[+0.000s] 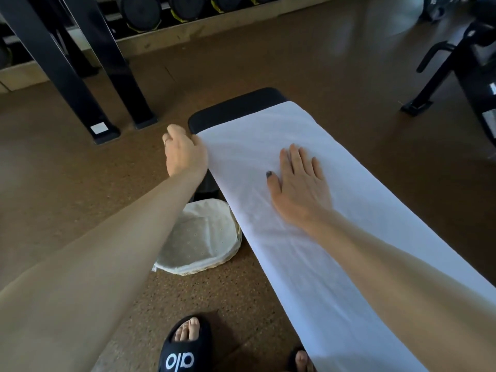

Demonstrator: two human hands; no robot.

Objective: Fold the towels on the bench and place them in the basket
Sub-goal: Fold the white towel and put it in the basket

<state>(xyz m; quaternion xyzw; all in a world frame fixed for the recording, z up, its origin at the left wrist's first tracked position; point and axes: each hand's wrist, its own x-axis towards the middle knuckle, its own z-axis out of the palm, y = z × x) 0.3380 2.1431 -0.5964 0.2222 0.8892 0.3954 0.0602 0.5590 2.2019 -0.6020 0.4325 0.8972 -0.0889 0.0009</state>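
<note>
A long white towel (pixel 308 264) lies spread flat along the black padded bench (pixel 236 107), covering nearly all of it. My left hand (pixel 182 154) pinches the towel's far left corner at the bench's edge. My right hand (pixel 299 183) rests flat, fingers apart, on the towel's middle and holds nothing. A round basket (pixel 198 237) with a white cloth lining sits on the floor left of the bench, partly hidden behind my left forearm; I see nothing inside it.
Black rack legs (pixel 80 84) stand on the brown rubber floor at the far left, with dumbbells (pixel 139 9) stored behind. A black exercise machine (pixel 461 76) occupies the far right. My feet in black slides (pixel 185 347) are near the bench's close end.
</note>
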